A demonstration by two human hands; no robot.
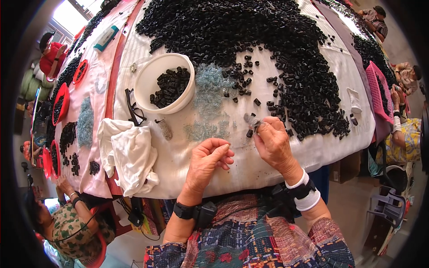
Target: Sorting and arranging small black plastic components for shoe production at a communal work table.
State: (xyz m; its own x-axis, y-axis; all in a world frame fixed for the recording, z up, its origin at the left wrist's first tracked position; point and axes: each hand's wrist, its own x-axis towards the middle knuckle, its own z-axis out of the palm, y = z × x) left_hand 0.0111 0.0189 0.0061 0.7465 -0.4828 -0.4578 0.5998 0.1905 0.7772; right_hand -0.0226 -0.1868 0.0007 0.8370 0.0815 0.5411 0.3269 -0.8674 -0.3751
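My right hand (pixel 272 138) is closed in a pinch above the white cloth-covered table. At its fingertips is a small grey piece (pixel 252 119) with something dark beside it; its exact kind is unclear. My left hand (pixel 208 163) is a little to the left, fingers curled and thumb against the forefinger; whatever may be between them is hidden. Ahead of my hands lie small clear, coil-like pieces (pixel 212 91) in a patch. Small black plastic parts (pixel 308 89) are heaped beyond and to the right. A white tub (pixel 185 96) to the left holds more black parts.
A crumpled white cloth (pixel 129 154) lies at the table's left edge, near a black strap (pixel 134 109). A pink basket (pixel 380 91) stands right. On the left table are red baskets (pixel 62 105) and a teal-white box (pixel 106 38). Other people sit on both sides.
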